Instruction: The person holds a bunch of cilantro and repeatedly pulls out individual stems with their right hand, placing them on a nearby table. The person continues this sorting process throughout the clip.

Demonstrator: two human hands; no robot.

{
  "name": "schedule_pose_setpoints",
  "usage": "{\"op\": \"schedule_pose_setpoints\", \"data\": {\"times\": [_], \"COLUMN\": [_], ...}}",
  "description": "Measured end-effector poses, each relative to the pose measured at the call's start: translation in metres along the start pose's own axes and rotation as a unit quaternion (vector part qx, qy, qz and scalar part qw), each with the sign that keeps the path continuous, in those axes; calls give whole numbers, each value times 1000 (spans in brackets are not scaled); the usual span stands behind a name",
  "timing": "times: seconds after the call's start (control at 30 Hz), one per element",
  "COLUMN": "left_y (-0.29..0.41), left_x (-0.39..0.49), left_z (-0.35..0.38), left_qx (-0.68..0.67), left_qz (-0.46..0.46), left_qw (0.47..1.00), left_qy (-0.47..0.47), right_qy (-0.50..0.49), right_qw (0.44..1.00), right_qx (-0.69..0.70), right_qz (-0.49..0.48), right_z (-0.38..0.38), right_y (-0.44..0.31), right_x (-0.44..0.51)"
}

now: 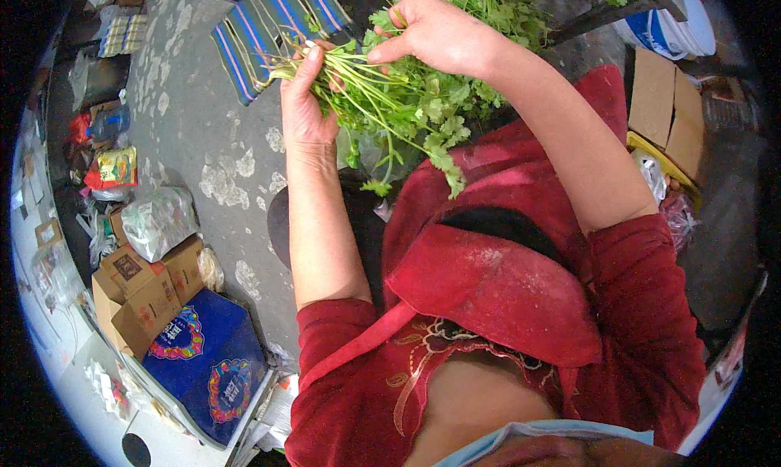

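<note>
A bunch of cilantro (366, 82) lies across my left hand (311, 95), whose fingers and thumb are closed around the stems near their root ends. The leafy tops hang to the right, over the red apron (488, 272). Just above these leaves is my right hand (421, 34), its thumb and forefinger bent towards each other beside the stems; whether anything is pinched between them cannot be made out. Behind that hand is a larger heap of cilantro (512, 15). A striped blue and green folding seat or cloth (274, 34) stands beyond my left hand.
Cardboard boxes (146, 284), a blue printed box (207, 369) and a plastic-wrapped bundle (160, 223) stand at the left on the stained floor (226, 180). On the right are a flattened carton (665, 101) over a yellow crate (662, 162) and a white-and-blue bucket (665, 34).
</note>
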State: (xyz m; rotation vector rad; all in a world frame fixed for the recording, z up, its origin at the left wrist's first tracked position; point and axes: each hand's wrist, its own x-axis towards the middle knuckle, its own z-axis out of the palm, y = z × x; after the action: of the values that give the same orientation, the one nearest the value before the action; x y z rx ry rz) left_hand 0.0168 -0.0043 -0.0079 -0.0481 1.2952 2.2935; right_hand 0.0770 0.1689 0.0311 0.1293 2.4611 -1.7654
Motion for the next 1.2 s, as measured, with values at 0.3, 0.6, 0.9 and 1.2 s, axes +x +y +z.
{"op": "schedule_pose_setpoints", "data": {"times": [0.3,0.6,0.9,1.2], "left_y": [-1,-1,12,15], "left_x": [0,-2,1,0], "left_z": [6,2,-13,-19], "left_qx": [95,173,56,41], "left_qz": [26,-46,-49,-68], "left_qw": [995,981,996,994], "left_qy": [-34,-75,-55,-69], "right_qy": [19,88,85,147], "right_qw": [971,988,989,987], "right_qx": [-237,-125,-30,-27], "right_qz": [-29,4,119,54], "right_z": [-13,-21,-55,-74], "right_y": [21,-12,-27,-22], "right_x": [20,-5,-9,-15]}}
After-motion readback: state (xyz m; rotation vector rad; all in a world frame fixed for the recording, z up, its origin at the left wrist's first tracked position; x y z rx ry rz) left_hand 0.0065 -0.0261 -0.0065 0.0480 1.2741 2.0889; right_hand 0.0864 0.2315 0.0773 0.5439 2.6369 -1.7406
